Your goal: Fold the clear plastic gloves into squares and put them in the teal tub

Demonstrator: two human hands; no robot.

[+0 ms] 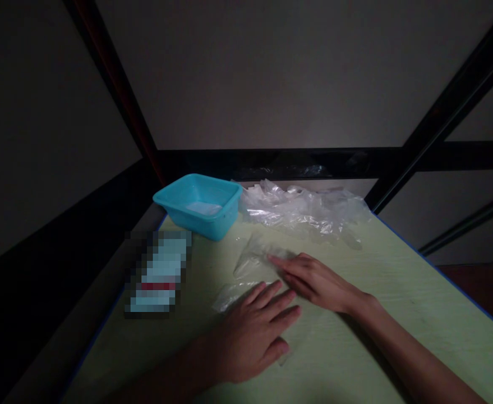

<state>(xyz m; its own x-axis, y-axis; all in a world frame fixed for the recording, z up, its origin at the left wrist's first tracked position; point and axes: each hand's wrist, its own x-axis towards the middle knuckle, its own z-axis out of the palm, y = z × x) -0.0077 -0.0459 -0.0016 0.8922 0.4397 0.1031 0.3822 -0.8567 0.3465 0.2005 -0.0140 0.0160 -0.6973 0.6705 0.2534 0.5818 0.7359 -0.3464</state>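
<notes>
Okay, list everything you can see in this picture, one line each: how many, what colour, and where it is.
table: one, pale green top with blue edge, fills the lower view.
tub: one, turquoise, far left of the table, something white inside.
pile of plastic bags: one heap, clear, far edge, right of the tub; number of bags unclear.
flat plastic bag: one, clear, middle of the table, under both hands.
blurred item: one, pale blue, white and red, left edge of the table; too blurred to name.
frame bars: several, dark, behind and beside the table.
left hand: one, flat and open on the bag's near part.
right hand: one, flat and open, fingertips on the bag farther out.
</notes>
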